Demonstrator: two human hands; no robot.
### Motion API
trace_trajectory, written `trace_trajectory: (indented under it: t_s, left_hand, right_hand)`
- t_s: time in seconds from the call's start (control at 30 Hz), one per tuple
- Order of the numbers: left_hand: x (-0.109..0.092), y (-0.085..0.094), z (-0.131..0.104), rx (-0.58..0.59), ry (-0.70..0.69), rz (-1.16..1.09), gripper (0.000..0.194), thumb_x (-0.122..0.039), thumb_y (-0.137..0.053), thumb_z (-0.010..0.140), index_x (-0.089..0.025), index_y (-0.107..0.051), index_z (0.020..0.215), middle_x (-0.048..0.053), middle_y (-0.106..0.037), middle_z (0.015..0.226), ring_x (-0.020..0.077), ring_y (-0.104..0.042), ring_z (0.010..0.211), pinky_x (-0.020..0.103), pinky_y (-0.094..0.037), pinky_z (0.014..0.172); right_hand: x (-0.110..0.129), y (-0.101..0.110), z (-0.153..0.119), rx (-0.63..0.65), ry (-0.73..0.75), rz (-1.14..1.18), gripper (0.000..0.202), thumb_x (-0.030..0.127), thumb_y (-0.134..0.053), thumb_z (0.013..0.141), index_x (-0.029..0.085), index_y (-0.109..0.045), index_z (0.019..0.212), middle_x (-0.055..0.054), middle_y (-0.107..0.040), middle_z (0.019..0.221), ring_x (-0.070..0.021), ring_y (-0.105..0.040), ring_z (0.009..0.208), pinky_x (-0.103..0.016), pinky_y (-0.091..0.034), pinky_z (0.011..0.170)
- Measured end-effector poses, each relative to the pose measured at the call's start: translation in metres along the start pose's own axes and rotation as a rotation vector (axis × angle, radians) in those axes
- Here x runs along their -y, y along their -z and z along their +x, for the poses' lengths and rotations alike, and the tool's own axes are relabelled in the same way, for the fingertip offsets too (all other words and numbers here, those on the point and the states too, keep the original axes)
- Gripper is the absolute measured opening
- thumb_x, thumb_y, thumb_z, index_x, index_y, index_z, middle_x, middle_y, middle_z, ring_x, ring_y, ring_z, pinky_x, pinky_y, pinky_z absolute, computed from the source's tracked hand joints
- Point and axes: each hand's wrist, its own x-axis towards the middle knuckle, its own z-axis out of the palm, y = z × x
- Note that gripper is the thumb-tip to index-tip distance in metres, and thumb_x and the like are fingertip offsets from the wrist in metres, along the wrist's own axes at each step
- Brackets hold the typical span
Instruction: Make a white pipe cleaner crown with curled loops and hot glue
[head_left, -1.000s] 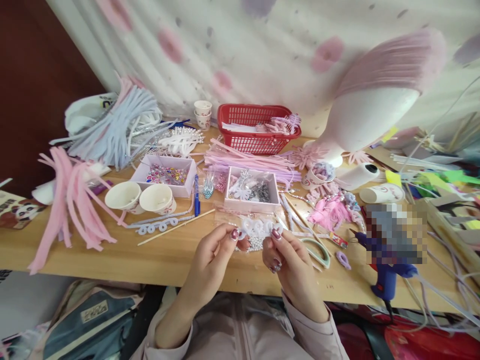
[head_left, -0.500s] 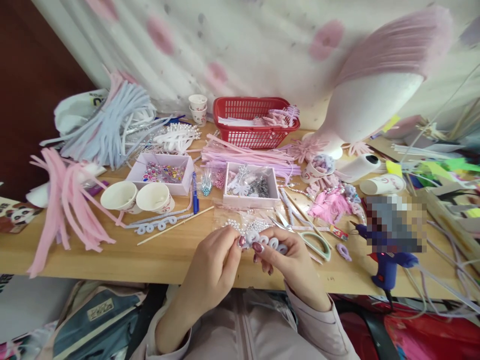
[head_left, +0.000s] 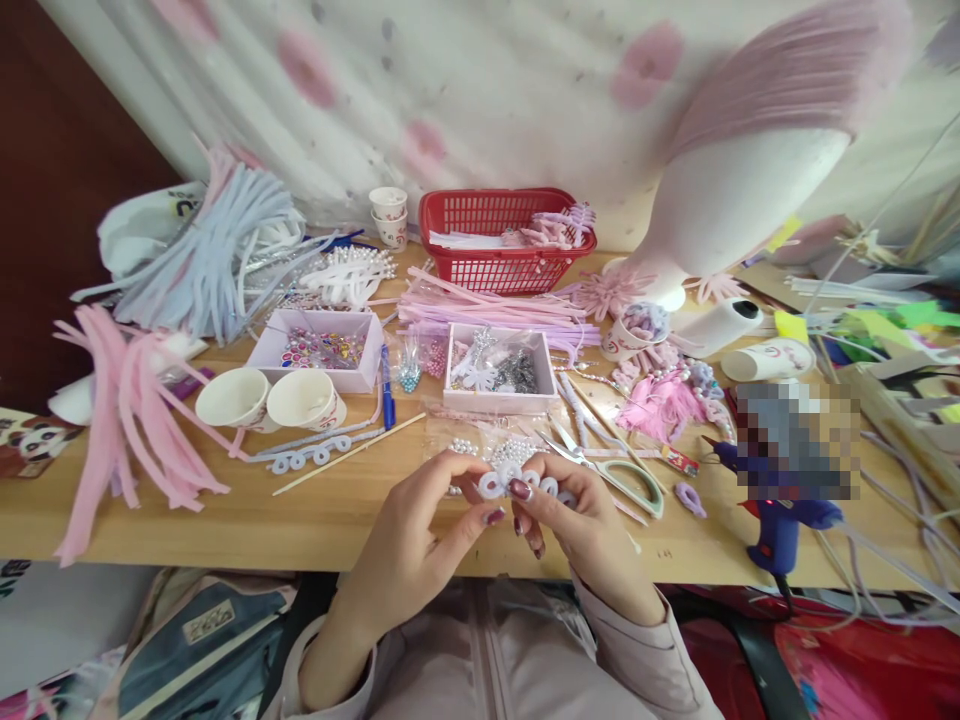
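A white pipe-cleaner strip bent into small loops [head_left: 525,484] is pinched between both my hands above the front edge of the wooden table [head_left: 337,520]. My left hand [head_left: 420,540] grips its left end with thumb and forefinger. My right hand [head_left: 585,530] holds the looped part from the right, fingers curled round it. Just behind the hands lies a clear bag of white pearl beads [head_left: 495,450].
Scissors [head_left: 615,475] lie right of my hands and a blue glue gun [head_left: 780,525] stands further right. Two paper cups [head_left: 270,398], two shallow pink trays [head_left: 495,372], a red basket [head_left: 502,240], pink pipe-cleaner bundles [head_left: 127,420] and a white foam head [head_left: 735,200] crowd the table.
My hands have drawn together and come nearer the table's front edge. The looped strip has moved from being stretched between them to being bunched at my right fingertips.
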Motion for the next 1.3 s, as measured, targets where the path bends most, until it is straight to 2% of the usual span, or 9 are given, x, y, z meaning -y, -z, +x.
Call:
trace_trajectory:
  t_s: [0.07,0.13,0.2,0.3,0.4,0.53,0.67,0.87,1.3]
  left_hand:
    - [0.004,0.002,-0.001,-0.051,-0.05,0.009,0.02,-0.027,-0.068,0.092,-0.023,-0.062,0.11,0.001,-0.073,0.097,0.0142,-0.07,0.084,0.022,-0.053,0.08]
    - [0.007,0.005,-0.001,-0.087,-0.103,0.031,0.019,-0.025,-0.071,0.089,-0.022,-0.065,0.107,0.001,-0.076,0.092,0.0138,-0.071,0.083,0.021,-0.054,0.081]
    - [0.007,0.006,0.0,-0.095,-0.159,0.044,0.018,-0.023,-0.073,0.088,-0.021,-0.068,0.105,0.001,-0.077,0.089,0.0137,-0.073,0.083,0.02,-0.055,0.081]
    - [0.007,0.008,0.003,-0.085,-0.207,0.029,0.017,-0.02,-0.073,0.087,-0.019,-0.07,0.104,0.002,-0.079,0.088,0.013,-0.074,0.082,0.019,-0.056,0.08]
    - [0.007,0.007,0.004,-0.081,-0.218,0.006,0.013,-0.016,-0.072,0.087,-0.019,-0.071,0.101,0.002,-0.079,0.087,0.0121,-0.074,0.08,0.018,-0.056,0.079]
    - [0.009,0.007,0.003,-0.063,-0.215,0.014,0.013,-0.014,-0.068,0.09,-0.021,-0.072,0.1,0.003,-0.08,0.088,0.0137,-0.075,0.08,0.02,-0.058,0.077]
    - [0.009,0.007,0.003,-0.077,-0.199,0.003,0.012,-0.016,-0.066,0.092,-0.021,-0.074,0.1,0.004,-0.08,0.087,0.0158,-0.076,0.078,0.024,-0.061,0.073]
    - [0.011,0.007,0.004,-0.137,-0.261,-0.004,0.015,-0.017,-0.067,0.091,-0.023,-0.078,0.099,0.004,-0.081,0.083,0.0162,-0.077,0.075,0.026,-0.063,0.075]
    - [0.019,0.002,-0.004,-0.209,-0.266,-0.001,0.022,-0.008,-0.071,0.086,-0.025,-0.079,0.098,0.001,-0.083,0.088,0.0164,-0.079,0.083,0.026,-0.063,0.083]
  right_hand:
    - [0.0,0.001,0.001,0.011,0.001,-0.002,0.029,0.038,-0.078,0.084,0.016,-0.063,0.071,0.003,-0.063,0.055,-0.0045,-0.049,0.042,-0.016,-0.039,0.043]
    - [0.001,0.001,0.001,0.023,-0.001,-0.022,0.029,0.038,-0.079,0.082,0.016,-0.063,0.072,0.003,-0.062,0.055,-0.0052,-0.048,0.042,-0.017,-0.038,0.044]
    - [0.003,0.001,0.001,0.034,-0.007,-0.053,0.03,0.039,-0.079,0.081,0.016,-0.062,0.072,0.004,-0.06,0.054,-0.0059,-0.046,0.042,-0.018,-0.037,0.044]
    - [0.007,0.0,0.0,0.034,-0.017,-0.118,0.03,0.039,-0.077,0.083,0.017,-0.06,0.073,0.006,-0.053,0.052,-0.0052,-0.038,0.043,-0.018,-0.029,0.043]
    - [0.01,0.001,-0.003,0.04,-0.008,-0.184,0.032,0.042,-0.073,0.087,0.017,-0.057,0.073,0.008,-0.046,0.053,-0.0054,-0.033,0.047,-0.02,-0.024,0.045]
    - [0.011,0.003,-0.006,0.102,-0.052,-0.156,0.032,0.045,-0.066,0.091,0.019,-0.054,0.078,0.007,-0.045,0.058,-0.0061,-0.031,0.049,-0.021,-0.022,0.046]
    - [0.012,0.003,-0.006,0.116,-0.096,-0.126,0.031,0.043,-0.072,0.087,0.019,-0.053,0.079,0.008,-0.041,0.059,-0.0061,-0.027,0.049,-0.02,-0.018,0.043]
    - [0.014,0.0,-0.004,0.126,-0.127,-0.111,0.028,0.036,-0.077,0.082,0.02,-0.054,0.077,0.009,-0.036,0.057,-0.0061,-0.022,0.048,-0.021,-0.015,0.042]
    - [0.016,-0.002,-0.006,0.13,-0.148,-0.088,0.031,0.039,-0.078,0.081,0.019,-0.054,0.077,0.01,-0.037,0.055,-0.0061,-0.026,0.048,-0.021,-0.018,0.044]
